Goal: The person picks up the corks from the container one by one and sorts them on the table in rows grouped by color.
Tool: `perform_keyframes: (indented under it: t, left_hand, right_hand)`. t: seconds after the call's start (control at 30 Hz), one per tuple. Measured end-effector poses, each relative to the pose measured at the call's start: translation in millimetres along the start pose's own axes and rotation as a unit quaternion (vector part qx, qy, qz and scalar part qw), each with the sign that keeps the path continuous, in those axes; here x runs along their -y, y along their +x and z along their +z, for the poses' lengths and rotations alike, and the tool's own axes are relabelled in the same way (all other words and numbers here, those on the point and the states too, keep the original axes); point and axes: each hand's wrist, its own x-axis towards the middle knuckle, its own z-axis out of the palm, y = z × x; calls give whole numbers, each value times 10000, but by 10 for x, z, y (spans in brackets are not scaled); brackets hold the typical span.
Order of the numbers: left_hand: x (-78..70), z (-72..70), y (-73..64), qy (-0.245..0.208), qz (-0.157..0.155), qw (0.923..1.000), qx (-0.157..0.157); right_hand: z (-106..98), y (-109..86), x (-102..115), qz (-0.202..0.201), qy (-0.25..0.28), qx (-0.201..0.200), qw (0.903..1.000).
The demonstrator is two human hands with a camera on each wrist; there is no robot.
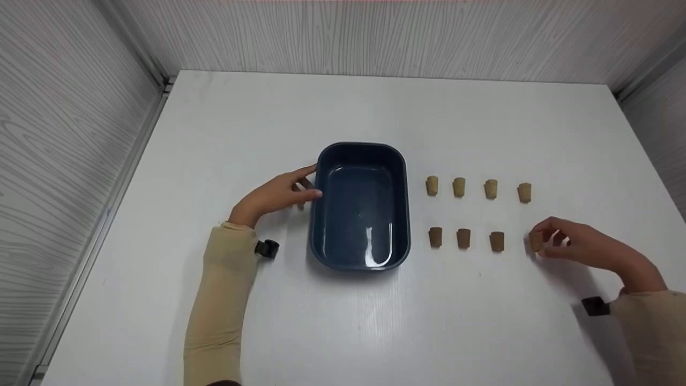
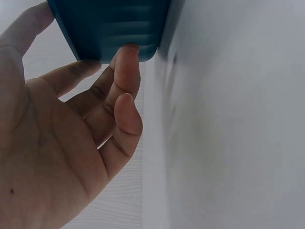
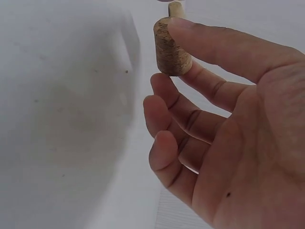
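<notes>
A deep blue rectangular tray (image 1: pixel 360 198) stands on the table. My left hand (image 1: pixel 278 192) holds its left side, thumb at the rim and fingers against the outer wall; in the left wrist view fingertips touch the blue wall (image 2: pixel 114 24). Over at the right, my right hand (image 1: pixel 581 244) pinches a tapered cork stopper (image 3: pixel 167 50) between thumb and index finger, the other fingers loosely bent. This cork (image 1: pixel 536 241) is at the right end of a row with three darker corks (image 1: pixel 463 238). Behind them is a row of several lighter corks (image 1: pixel 459 187).
The white table (image 1: pixel 241 123) is bordered by grey wood-grain panels at the back (image 1: pixel 375 37) and left (image 1: pixel 59 134). Each wrist carries a small black strap piece, the left one (image 1: pixel 267 249) beside the tray. Both cork rows stand right of the tray.
</notes>
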Motion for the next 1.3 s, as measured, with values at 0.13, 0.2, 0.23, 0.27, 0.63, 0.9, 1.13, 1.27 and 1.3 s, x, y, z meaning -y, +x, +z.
perform_keyframes:
  t: [0.13,0.2,0.23,0.27,0.63,0.9,1.13,1.27,1.3]
  left_hand:
    - [-2,-8,-1,26,16,10000,-19]
    - [-1,-8,1,46,27,10000,-29]
    - [3,-7,5,56,31,10000,-34]
    - [8,-6,9,63,41,10000,-38]
    - [-1,6,22,53,62,10000,-3]
    - [10,9,25,61,68,10000,7]
    - [6,0,15,94,23,10000,-8]
    - [20,-2,12,79,42,10000,-2]
    - [23,-4,9,74,45,10000,-8]
  right_hand:
    - [18,-3,-18,6,6,108,9999]
    - [27,3,-30,79,-9,188,9998]
    - [31,6,-32,109,-21,218,9997]
    - [35,9,-33,130,-25,243,9996]
    - [74,14,-51,236,33,269,9994]
    - [102,28,-49,352,48,302,9989]
    - [119,20,-58,277,169,299,9990]
    - [92,-1,-49,153,208,249,9994]
    - [80,-4,-41,125,201,243,9994]
